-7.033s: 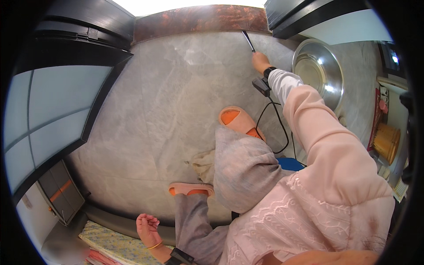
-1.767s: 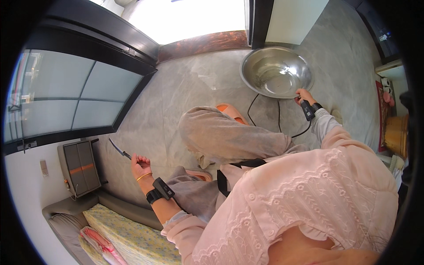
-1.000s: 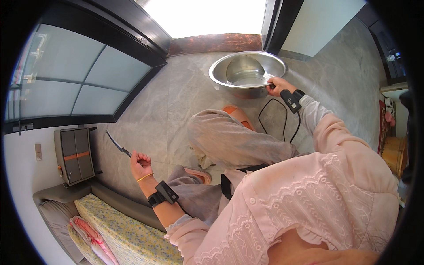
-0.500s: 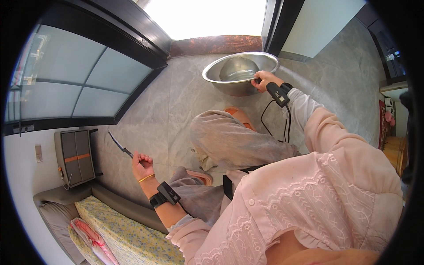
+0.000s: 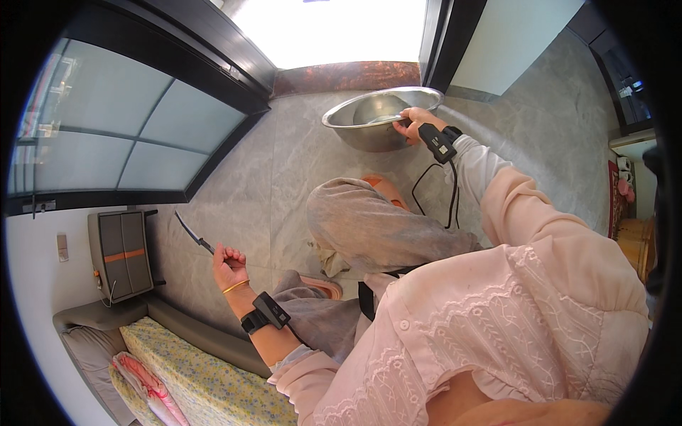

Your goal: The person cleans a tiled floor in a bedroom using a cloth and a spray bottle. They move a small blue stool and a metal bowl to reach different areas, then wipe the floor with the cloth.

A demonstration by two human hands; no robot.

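A wide metal basin (image 5: 368,138) is in front of me, beyond my knees and near the doorway. Its near right rim is gripped by my right hand (image 5: 418,123), fingers closed over the edge. The basin sits tilted, its right side higher, and I cannot tell whether its base touches the floor. Off to the left, my left hand (image 5: 230,264) is closed round the dark handle of a knife (image 5: 192,230). The long, thin, slightly curved blade points up and left, away from the basin.
A dark-framed glass door (image 5: 135,135) stands at the far left, with a brown threshold (image 5: 348,76) beyond the basin. A grey cabinet (image 5: 121,253) and a sofa with a floral cover (image 5: 192,358) are at the left. A cable hangs from my right wrist.
My right hand has shifted slightly left and up with the basin's rim. The basin has moved a little left and tilted more. My left hand and the knife have barely moved.
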